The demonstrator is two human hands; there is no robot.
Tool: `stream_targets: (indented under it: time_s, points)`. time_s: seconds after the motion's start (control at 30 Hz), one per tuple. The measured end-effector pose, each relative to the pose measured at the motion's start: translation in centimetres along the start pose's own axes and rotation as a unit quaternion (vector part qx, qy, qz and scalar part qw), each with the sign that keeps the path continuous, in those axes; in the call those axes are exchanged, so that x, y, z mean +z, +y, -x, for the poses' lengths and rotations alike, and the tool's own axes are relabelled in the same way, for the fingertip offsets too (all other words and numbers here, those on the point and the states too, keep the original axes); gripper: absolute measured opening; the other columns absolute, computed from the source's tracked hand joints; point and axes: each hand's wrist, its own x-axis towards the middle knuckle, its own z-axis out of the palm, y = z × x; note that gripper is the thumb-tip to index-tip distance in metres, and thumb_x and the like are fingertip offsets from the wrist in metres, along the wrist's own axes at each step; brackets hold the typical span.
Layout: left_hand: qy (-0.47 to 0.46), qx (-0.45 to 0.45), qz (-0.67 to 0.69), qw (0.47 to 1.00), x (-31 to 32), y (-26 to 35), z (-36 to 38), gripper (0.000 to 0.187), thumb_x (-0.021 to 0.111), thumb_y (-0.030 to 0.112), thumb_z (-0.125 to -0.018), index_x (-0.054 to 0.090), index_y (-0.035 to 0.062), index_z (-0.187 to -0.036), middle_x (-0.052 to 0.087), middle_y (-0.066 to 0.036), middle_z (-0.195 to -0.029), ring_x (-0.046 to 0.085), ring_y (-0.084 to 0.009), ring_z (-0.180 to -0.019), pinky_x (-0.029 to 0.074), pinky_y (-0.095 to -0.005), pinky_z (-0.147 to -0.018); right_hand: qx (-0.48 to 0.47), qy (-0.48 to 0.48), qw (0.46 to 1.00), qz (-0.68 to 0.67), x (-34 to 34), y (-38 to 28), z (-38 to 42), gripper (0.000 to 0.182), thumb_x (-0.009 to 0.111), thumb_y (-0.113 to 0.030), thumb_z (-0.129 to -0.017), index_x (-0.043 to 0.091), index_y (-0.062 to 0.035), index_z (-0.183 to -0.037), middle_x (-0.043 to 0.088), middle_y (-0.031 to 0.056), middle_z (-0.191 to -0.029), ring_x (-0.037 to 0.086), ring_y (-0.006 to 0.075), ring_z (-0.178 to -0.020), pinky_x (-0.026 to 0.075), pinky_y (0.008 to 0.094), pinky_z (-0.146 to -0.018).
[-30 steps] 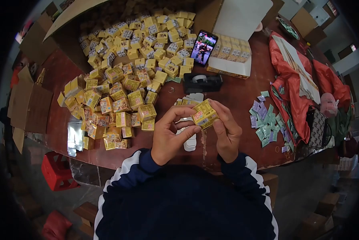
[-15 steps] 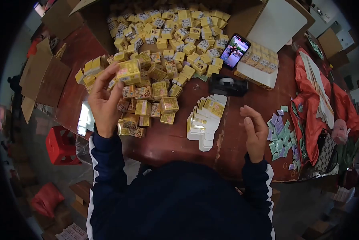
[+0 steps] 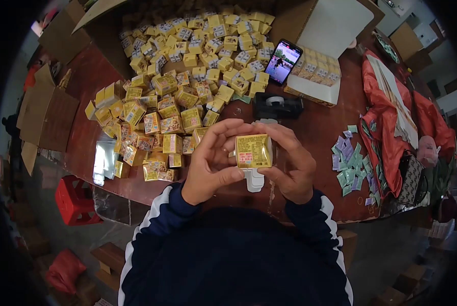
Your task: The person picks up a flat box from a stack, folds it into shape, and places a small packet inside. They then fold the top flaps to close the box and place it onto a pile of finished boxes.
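Observation:
A small gold printed box [image 3: 254,151] is held up between my two hands, above the middle of the table. My left hand [image 3: 213,160] grips its left side, thumb at the lower edge and fingers curled behind. My right hand [image 3: 293,163] grips the other side, its thumb near the lower right corner. Under the hands lie flat white cartons [image 3: 255,182], mostly covered from view. To the left of my left hand is a heap of similar gold boxes [image 3: 159,122].
A large carton [image 3: 103,41] full of small yellow boxes [image 3: 208,43] stands at the back. Nearby are a lit phone [image 3: 283,62], a black tape dispenser [image 3: 278,106] and an open tray of boxes [image 3: 317,71]. Green and purple sachets [image 3: 348,160] and red bags [image 3: 384,117] are on the right.
My left hand has brought a box from over the heap to the middle. My right hand, open before, has moved left and closed on its other side. The view has shifted slightly.

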Motion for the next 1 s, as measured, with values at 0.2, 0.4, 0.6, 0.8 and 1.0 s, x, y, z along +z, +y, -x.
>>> stream_targets:
  time_s: [0.2, 0.4, 0.6, 0.8, 1.0]
  points:
    - [0.027, -0.117, -0.018, 0.993, 0.2, -1.0, -0.2, 0.047, 0.061, 0.01, -0.098, 0.044, -0.0029, -0.14, 0.054, -0.012, -0.134, 0.053, -0.016, -0.124, 0.045, -0.0275, -0.102, -0.061, -0.004, 0.994, 0.09, 1.1, -1.3, -0.6, 0.06, 0.072, -0.014, -0.088, 0.05, 0.0036, -0.141, 0.049, 0.0218, -0.145, 0.05, 0.037, -0.133, 0.037, 0.0423, -0.111]
    - [0.047, -0.048, -0.062, 0.996, 1.7, -1.4, 0.1, 0.049, 0.062, 0.006, -0.097, 0.047, -0.0026, -0.143, 0.053, -0.009, -0.134, 0.056, -0.0144, -0.118, 0.045, -0.0256, -0.1, -0.062, 0.096, 0.989, 0.093, 2.8, -1.0, 0.0, 0.044, 0.059, -0.011, -0.096, 0.054, 0.0043, -0.138, 0.044, 0.0255, -0.148, 0.05, 0.034, -0.134, 0.042, 0.0411, -0.107]
    - [0.114, -0.027, -0.043, 0.992, 2.3, -2.1, 0.2, 0.04, 0.062, -0.001, -0.095, 0.057, -0.0036, -0.134, 0.055, -0.009, -0.132, 0.057, -0.0137, -0.116, 0.046, -0.025, -0.097, -0.069, 0.113, 0.976, 0.172, 3.5, -1.2, -0.4, 0.034, 0.057, -0.005, -0.095, 0.062, 0.005, -0.128, 0.055, 0.024, -0.138, 0.057, 0.0351, -0.126, 0.046, 0.0411, -0.104]
    - [0.149, -0.017, -0.049, 0.987, 2.2, -2.7, 0.4, 0.039, 0.063, -0.002, -0.094, 0.06, -0.0031, -0.132, 0.055, -0.009, -0.134, 0.058, -0.014, -0.115, 0.048, -0.0249, -0.095, -0.058, 0.136, 0.975, 0.166, 3.9, -1.1, -0.4, 0.033, 0.059, -0.002, -0.093, 0.064, 0.0043, -0.125, 0.062, 0.0213, -0.13, 0.061, 0.0337, -0.121, 0.047, 0.0408, -0.103]
    - [0.158, -0.046, -0.025, 0.986, 2.2, -2.5, 0.0, 0.037, 0.063, -0.001, -0.094, 0.061, -0.0032, -0.13, 0.055, -0.01, -0.134, 0.058, -0.0145, -0.114, 0.048, -0.0261, -0.095, -0.028, 0.15, 0.98, 0.127, 3.5, -1.1, -0.5, 0.035, 0.06, 0.0, -0.09, 0.065, 0.0045, -0.124, 0.063, 0.0209, -0.129, 0.063, 0.0313, -0.119, 0.047, 0.0389, -0.103]
